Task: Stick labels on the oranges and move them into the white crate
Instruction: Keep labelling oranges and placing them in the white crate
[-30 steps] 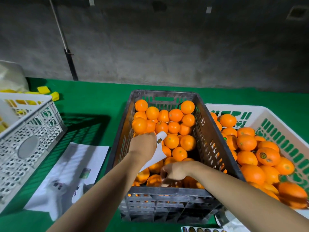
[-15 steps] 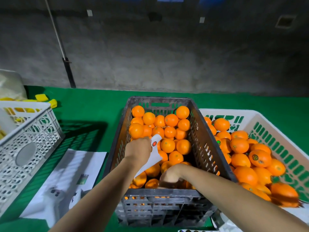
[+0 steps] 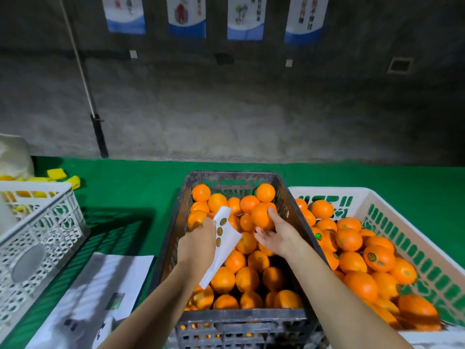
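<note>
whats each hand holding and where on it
Left hand grips the label sheet by its left edge, mid-length. Right hand has fingers round the near right side of an orange.

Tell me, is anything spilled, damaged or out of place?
Nothing is spilled or damaged. The oranges lie inside the dark crate and the white crate. Only some yellow pieces lie loose on the green table, behind the left crate.
</note>
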Motion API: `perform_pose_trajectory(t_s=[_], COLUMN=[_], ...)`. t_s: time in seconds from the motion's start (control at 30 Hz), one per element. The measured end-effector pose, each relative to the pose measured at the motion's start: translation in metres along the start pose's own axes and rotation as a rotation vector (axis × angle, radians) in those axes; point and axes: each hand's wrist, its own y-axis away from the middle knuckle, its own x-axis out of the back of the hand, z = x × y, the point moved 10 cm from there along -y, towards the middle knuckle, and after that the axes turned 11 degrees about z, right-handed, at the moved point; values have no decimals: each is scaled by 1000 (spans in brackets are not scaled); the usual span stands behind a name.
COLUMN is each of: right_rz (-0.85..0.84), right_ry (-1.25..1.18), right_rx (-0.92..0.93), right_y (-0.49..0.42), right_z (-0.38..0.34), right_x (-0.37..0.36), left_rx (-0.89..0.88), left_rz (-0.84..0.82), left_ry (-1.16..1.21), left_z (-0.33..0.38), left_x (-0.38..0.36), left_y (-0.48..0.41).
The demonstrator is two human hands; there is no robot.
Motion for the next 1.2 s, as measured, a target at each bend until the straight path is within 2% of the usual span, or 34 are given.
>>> perform_pose_trajectory(t_s=[0.07,0.13,0.27,0.5,0.6,0.67,0.7,0.77,0.8,0.83,0.93,1.0,1.1,1.2], right_rz=[-52,-141,-248,-297,-206,-80,-35,-97,-165,-217,-308,-395,-468,-458], right_ry=[-287,-446,-519,-595,-340,64,342,852,967,957,727,685,715,751], right_rx=[-9,13,39,134,258,399,534,775,800,741,427,289,308,374], right_y=[0,1,6,9,11,18,24,32,32,30,32,33,37,40], right_z=[-11,-24,-36,-54,-54,-47,-44,-24,-11,-1,14,25,30,30], right_x=[-5,-10,-14,-7,-3,-2,-6,-28,-37,-41,-39,-38,-43,-45], left_rx=[-32,-25,-9,-18,-38,-46,-36,1,19,39,89,108,114,105], left_rz=[-23,-43,-76,-104,-100,-110,-115,-127,-126,-124,-133,-148,-161,-158], left_ry=[-13,7,55,56,40,33,66,164,200,227,301,333,351,367], left_z=[4,3,0,4,4,5,5,4,3,2,-1,0,2,6], left_x=[-1,-2,-7,-12,-14,-16,-18,-22,-22,-21,-21,-22,-22,-22], left_y=[1,2,-2,-2,-1,0,0,-1,-2,-3,-4,-3,-4,-3])
